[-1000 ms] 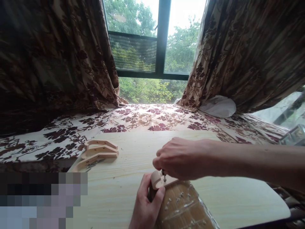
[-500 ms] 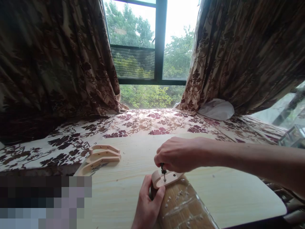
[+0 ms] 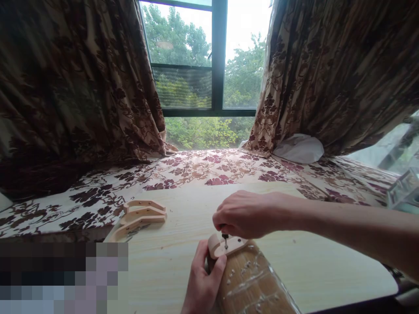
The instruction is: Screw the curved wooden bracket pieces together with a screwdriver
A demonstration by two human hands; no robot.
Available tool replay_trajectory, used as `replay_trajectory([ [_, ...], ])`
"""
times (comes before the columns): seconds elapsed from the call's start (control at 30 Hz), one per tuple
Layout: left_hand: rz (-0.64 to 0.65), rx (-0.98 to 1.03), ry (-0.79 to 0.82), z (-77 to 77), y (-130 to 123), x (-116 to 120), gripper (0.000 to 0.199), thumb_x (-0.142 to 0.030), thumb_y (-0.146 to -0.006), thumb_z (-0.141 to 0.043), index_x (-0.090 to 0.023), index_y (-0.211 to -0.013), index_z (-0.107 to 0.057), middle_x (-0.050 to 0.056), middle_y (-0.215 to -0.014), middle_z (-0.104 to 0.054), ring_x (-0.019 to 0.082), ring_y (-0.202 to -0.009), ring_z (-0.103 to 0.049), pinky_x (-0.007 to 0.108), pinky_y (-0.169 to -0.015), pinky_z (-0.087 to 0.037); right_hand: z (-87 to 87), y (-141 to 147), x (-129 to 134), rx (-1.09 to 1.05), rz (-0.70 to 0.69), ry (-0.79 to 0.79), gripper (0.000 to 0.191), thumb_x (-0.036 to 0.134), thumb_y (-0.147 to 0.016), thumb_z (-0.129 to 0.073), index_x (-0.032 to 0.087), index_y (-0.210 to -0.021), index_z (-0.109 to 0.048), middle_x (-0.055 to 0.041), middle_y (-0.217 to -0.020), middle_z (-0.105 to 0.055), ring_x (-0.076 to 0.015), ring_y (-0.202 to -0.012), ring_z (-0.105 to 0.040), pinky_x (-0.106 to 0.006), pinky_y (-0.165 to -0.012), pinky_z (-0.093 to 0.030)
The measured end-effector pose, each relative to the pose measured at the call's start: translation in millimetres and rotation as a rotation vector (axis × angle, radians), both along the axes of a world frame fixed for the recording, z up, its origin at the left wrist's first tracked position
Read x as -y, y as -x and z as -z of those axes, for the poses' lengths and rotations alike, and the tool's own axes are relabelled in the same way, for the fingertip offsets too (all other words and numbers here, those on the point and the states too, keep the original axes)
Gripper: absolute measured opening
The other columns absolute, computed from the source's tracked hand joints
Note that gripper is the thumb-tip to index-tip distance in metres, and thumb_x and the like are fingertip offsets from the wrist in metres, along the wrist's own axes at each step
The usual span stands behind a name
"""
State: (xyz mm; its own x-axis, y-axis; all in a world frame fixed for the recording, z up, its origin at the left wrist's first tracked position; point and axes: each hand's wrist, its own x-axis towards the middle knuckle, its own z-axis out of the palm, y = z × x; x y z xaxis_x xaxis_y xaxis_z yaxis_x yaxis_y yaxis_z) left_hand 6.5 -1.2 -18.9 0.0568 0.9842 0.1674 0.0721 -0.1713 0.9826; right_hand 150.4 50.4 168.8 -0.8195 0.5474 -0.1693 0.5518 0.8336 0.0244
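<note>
The right hand (image 3: 240, 213) is curled tight around a small dark tool (image 3: 225, 240). The tool points down, and its thin tip is at a hole in a pale wooden piece (image 3: 229, 246). The left hand (image 3: 207, 272) pinches the round end of that piece with its thumb and fingers. The wooden piece lies on the far end of a brown block (image 3: 252, 279) with shiny, clear wrap on it. Little bits (image 3: 248, 264) are on top of the block. The block is on the pale counter (image 3: 321, 266). Well apart, on the left side of the counter, more bent wooden pieces (image 3: 144, 213) lie close together.
</note>
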Motion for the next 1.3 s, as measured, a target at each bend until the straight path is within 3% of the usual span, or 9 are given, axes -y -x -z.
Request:
replay_trajectory([
  [0.17,0.054,-0.064,0.012,-4.2,0,-16,0.034,-0.05,-0.082,-0.054,-0.019,-0.095,-0.055,0.001,-0.088,-0.06,0.016,-0.082,-0.055,0.025,-0.074,-0.043,12.7,-6,-9,-0.072,0.217,-0.095,0.033,0.028,-0.089,-0.04,0.012,-0.086,-0.068,-0.013,-0.078,-0.071,-0.0201,-0.068,-0.062,-0.029,-0.053,-0.028],
  [0.27,0.08,-0.13,0.025,-10.9,3,-37,0.036,-0.049,-0.078,-0.057,-0.018,-0.097,-0.056,0.002,-0.091,-0.062,0.018,-0.087,-0.057,0.027,-0.077,-0.043,13.7,-10,-17,-0.092,0.203,-0.055,0.024,0.031,-0.083,-0.052,0.018,-0.09,-0.07,-0.0075,-0.081,-0.072,-0.0183,-0.07,-0.062,-0.026,-0.053,-0.03],
  [0.37,0.095,-0.201,0.084,-16.5,11,-51,0.047,-0.049,-0.072,-0.062,-0.017,-0.106,-0.057,0.004,-0.097,-0.064,0.021,-0.092,-0.058,0.03,-0.082,-0.043,16.4,-16,-21,-0.117,0.194,-0.028,0.021,0.024,-0.078,-0.056,0.023,-0.093,-0.071,-0.004,-0.084,-0.073,-0.0163,-0.071,-0.062,-0.025,-0.056,-0.032],
  [0.57,0.014,-0.335,0.184,-18.1,18,-40,0.052,-0.051,-0.065,-0.069,-0.019,-0.106,-0.063,0.009,-0.11,-0.062,0.032,-0.115,-0.047,0.042,-0.101,-0.03,35.6,-28,-17,-0.227,0.186,-0.039,0.019,0.014,-0.077,-0.053,0.017,-0.087,-0.069,-0.0082,-0.085,-0.072,-0.0166,-0.074,-0.062,-0.026,-0.061,-0.035],
  [0.83,0.036,-0.193,0.299,-15.4,-1,-38,0.061,-0.048,-0.062,-0.073,-0.017,-0.112,-0.058,0.009,-0.11,-0.062,0.028,-0.109,-0.055,0.035,-0.093,-0.041,47.6,-48,-8,-0.363,0.174,-0.096,0.013,0.011,-0.078,-0.052,0.014,-0.08,-0.065,-0.0078,-0.078,-0.07,-0.0142,-0.07,-0.058,-0.025,-0.063,-0.035],
  [0.97,0.063,-0.072,0.35,-18.3,-9,-46,0.056,-0.038,-0.061,-0.078,-0.016,-0.108,-0.056,0.007,-0.097,-0.066,0.024,-0.091,-0.063,0.036,-0.081,-0.048,43.4,-53,-8,-0.381,0.157,-0.153,0.01,0.009,-0.075,-0.056,0.015,-0.074,-0.064,-0.006,-0.071,-0.068,-0.0123,-0.063,-0.053,-0.025,-0.057,-0.031],
  [1.07,0.018,0.013,0.282,-33.6,-12,-63,0.05,-0.03,-0.065,-0.078,-0.016,-0.107,-0.055,0.006,-0.103,-0.063,0.02,-0.087,-0.063,0.036,-0.078,-0.05,30.7,-48,-18,-0.419,0.165,-0.225,0.009,0.01,-0.075,-0.057,0.015,-0.072,-0.063,-0.0058,-0.069,-0.066,-0.0127,-0.061,-0.051,-0.026,-0.055,-0.028],
  [1.17,-0.074,0.113,0.102,-54.3,-9,-89,0.035,-0.036,-0.086,-0.058,-0.018,-0.116,-0.052,0.006,-0.114,-0.057,0.018,-0.096,-0.059,0.039,-0.082,-0.051,16.8,-38,-30,-0.509,0.202,-0.312,0.012,0.01,-0.08,-0.054,0.014,-0.077,-0.065,-0.0068,-0.073,-0.065,-0.0141,-0.065,-0.052,-0.027,-0.056,-0.029],
  [1.3,-0.16,0.241,-0.111,-67.9,5,-117,0.038,-0.039,-0.087,-0.057,-0.019,-0.118,-0.051,0.006,-0.117,-0.055,0.018,-0.098,-0.058,0.041,-0.083,-0.05,25.7,-23,-41,-0.673,0.226,-0.388,0.015,0.015,-0.088,-0.05,0.015,-0.088,-0.065,-0.0069,-0.082,-0.065,-0.0162,-0.073,-0.055,-0.027,-0.063,-0.037],
])
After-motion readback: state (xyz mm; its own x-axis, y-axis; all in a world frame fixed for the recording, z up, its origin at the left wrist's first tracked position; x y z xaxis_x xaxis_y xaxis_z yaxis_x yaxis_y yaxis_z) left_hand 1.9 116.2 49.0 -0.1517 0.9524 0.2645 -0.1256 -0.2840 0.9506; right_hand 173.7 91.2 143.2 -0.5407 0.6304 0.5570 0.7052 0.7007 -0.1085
